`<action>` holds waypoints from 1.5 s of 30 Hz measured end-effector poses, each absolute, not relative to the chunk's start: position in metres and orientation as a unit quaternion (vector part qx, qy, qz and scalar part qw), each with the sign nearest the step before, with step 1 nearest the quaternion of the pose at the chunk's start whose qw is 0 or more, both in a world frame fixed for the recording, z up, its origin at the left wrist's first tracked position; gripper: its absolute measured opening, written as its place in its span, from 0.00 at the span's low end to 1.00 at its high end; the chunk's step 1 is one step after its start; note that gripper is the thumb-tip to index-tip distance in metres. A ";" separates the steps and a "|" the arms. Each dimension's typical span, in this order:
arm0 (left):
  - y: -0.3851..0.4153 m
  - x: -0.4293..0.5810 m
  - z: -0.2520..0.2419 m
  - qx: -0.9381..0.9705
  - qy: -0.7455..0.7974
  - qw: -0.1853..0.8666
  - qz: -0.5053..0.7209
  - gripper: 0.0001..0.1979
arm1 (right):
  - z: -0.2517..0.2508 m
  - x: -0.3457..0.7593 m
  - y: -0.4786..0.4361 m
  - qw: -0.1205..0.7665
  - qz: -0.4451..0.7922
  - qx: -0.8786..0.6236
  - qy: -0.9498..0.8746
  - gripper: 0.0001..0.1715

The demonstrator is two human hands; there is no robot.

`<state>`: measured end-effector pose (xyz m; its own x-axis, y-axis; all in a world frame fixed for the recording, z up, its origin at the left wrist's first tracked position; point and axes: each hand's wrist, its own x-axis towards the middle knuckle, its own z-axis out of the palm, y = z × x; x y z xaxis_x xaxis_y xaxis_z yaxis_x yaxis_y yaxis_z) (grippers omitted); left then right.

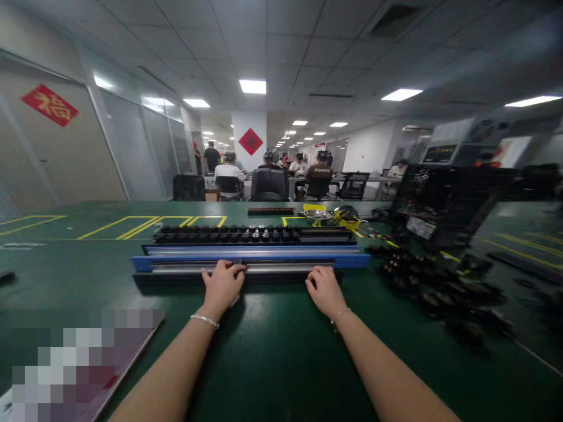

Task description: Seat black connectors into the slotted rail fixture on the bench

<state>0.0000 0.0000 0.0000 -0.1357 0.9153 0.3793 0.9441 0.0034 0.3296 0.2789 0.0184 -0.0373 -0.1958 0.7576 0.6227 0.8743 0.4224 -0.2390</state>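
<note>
A long blue and black rail assembly with a silvery metal strip lies crosswise on the green table, in front of me. My left hand is over its middle-left part, thumb and fingers closed around a small dark part too blurred to name. Further right, my right hand has its fingers curled onto the near edge of the same rail assembly. Just behind stands a black rack with a row of small dark round parts, a few of them silvery on top.
A heap of dark parts spreads over the table's right side, before a large black case. A metal bowl and yellow items lie at the back. A pixelated sheet is at the lower left. People sit at far desks.
</note>
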 end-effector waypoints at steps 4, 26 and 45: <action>0.001 0.000 0.000 -0.661 -0.703 0.023 -0.260 0.16 | -0.036 0.279 0.018 0.351 -0.082 -0.536 -0.763 0.04; 0.002 0.000 -0.005 -0.704 -0.657 0.023 -0.269 0.16 | -0.031 0.276 0.011 0.326 -0.061 -0.560 -0.759 0.17; 0.000 0.006 -0.005 -0.732 -0.625 0.021 -0.271 0.16 | -0.033 0.276 0.011 0.335 -0.075 -0.554 -0.758 0.21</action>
<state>0.0061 0.0003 -0.0053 0.0712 0.9038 0.4221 0.9262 -0.2169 0.3083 0.2758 0.0113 -0.0328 -0.1605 0.7905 0.5911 0.8905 0.3743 -0.2586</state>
